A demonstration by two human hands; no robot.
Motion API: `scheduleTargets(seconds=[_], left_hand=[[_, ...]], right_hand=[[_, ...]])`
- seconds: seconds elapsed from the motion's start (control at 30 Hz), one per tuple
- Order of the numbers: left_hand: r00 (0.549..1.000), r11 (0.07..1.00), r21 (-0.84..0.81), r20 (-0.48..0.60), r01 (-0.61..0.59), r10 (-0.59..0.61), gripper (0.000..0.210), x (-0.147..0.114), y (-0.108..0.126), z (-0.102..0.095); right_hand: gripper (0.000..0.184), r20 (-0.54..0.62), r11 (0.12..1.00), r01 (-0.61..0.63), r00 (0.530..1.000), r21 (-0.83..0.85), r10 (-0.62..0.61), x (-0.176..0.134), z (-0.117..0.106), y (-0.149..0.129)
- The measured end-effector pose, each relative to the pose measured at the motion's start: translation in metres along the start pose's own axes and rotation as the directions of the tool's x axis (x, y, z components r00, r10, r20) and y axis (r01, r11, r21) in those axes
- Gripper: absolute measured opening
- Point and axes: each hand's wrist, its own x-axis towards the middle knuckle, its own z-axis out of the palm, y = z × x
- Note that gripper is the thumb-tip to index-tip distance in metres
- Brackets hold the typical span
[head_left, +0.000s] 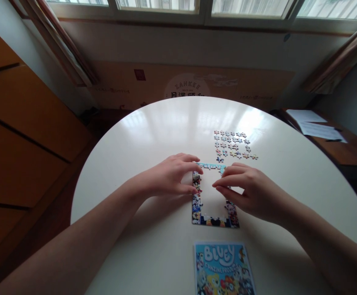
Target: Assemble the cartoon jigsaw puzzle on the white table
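Head view: I register one puzzle border on one round white table, well inward of the far edge. It is a rectangle of joined pieces, hollow in the middle, light blue along its far side, dark along its near side, with multicoloured figures. I monitor two hands. Left hand: open, fingers curved, at the border's left side. Right hand: thumb and index finger closed in a pinch; whether they grip a piece, I cannot tell. Loose pieces: about five rows, toward the table's far edge, too small to count singly. "Bluey" picture: one, nearer me than the border.
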Motion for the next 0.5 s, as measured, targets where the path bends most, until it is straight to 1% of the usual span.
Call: scheduleTargets(seconds=[0.07,0.17,0.3,0.5], left_hand=[[1.000,1.000,0.004,0.008,-0.009,0.009,0.041,0.001,-0.001,0.001],[1.000,1.000,-0.003,0.006,-0.023,0.023,0.036,0.002,-0.003,0.002],[0.999,0.999,-0.001,0.002,-0.044,0.044,0.033,0.003,-0.003,0.002],[0.998,0.998,0.004,-0.001,-0.055,0.055,0.030,0.004,0.000,0.002]], right_hand=[[0.017,0.054,0.997,0.072,0.996,0.011,-0.073,0.000,0.002,-0.003],[0.014,0.114,0.990,0.135,0.984,0.049,-0.140,0.001,0.006,-0.008],[0.016,0.149,0.984,0.164,0.973,0.074,-0.174,0.003,0.008,-0.013],[0.017,0.142,0.982,0.174,0.973,0.068,-0.183,0.004,0.009,-0.015]])
